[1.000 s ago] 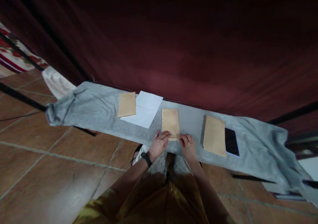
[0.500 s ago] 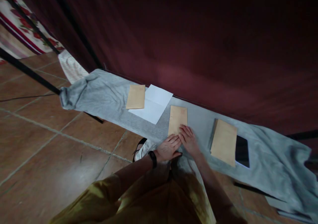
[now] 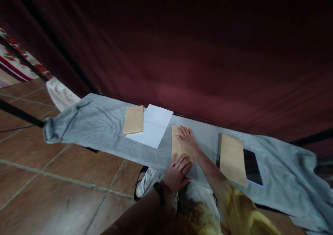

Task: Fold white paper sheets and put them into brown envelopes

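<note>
A brown envelope [image 3: 176,145] lies on a grey cloth [image 3: 104,124] that covers a narrow bench. My left hand [image 3: 177,173], with a black wristband, rests flat and open on the envelope's near end. My right hand [image 3: 186,139] lies flat and open on its far end, fingers stretched toward the curtain. Neither hand grips anything.
Another brown envelope [image 3: 133,119] overlaps a white sheet [image 3: 152,125] to the left. A stack of brown envelopes [image 3: 232,159] lies to the right, beside a dark phone [image 3: 252,167]. A dark red curtain [image 3: 197,61] hangs behind. Tiled floor [image 3: 52,186] spreads at left.
My right hand has slid from the envelope's near end up along it to the far end. My left hand stayed at the near end. The camera shifted.
</note>
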The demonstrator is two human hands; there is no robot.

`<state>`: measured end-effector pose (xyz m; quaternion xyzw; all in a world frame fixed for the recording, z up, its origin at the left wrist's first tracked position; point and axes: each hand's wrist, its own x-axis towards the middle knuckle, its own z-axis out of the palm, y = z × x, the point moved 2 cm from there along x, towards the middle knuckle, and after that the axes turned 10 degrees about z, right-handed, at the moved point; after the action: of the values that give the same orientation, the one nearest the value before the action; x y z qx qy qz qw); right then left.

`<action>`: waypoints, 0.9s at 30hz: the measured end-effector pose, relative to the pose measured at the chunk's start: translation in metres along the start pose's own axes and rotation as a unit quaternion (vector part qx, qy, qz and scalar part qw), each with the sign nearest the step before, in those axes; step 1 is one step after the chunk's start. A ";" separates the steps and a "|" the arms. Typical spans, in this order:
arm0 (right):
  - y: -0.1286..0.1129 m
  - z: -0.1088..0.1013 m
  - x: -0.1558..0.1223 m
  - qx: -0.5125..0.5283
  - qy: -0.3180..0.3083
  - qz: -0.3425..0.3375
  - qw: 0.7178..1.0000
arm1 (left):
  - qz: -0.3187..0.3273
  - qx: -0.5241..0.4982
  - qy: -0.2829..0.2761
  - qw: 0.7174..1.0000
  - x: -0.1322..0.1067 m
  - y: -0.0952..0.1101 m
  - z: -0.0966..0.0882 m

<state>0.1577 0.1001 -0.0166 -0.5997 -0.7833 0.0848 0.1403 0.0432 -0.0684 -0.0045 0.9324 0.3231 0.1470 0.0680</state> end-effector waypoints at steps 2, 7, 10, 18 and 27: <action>-0.003 0.000 0.009 0.007 0.007 -0.007 1.000 | -0.005 0.017 0.002 1.000 -0.001 -0.001 0.003; -0.005 0.001 0.014 0.028 0.017 -0.035 0.999 | -0.002 0.019 -0.005 1.000 -0.004 -0.004 0.010; -0.005 0.001 0.006 0.037 -0.009 -0.074 0.997 | -0.003 0.009 -0.010 1.000 -0.003 -0.006 0.011; -0.006 -0.004 -0.054 0.082 -0.097 -0.147 0.981 | -0.019 -0.028 0.004 0.999 -0.002 -0.007 0.012; -0.001 -0.006 -0.046 -0.012 -0.080 -0.149 0.986 | -0.009 -0.012 0.002 1.000 -0.003 -0.008 0.014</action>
<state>0.1693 0.0556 -0.0163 -0.4695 -0.8734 0.1013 0.0805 0.0405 -0.0643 -0.0202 0.9282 0.3300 0.1524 0.0798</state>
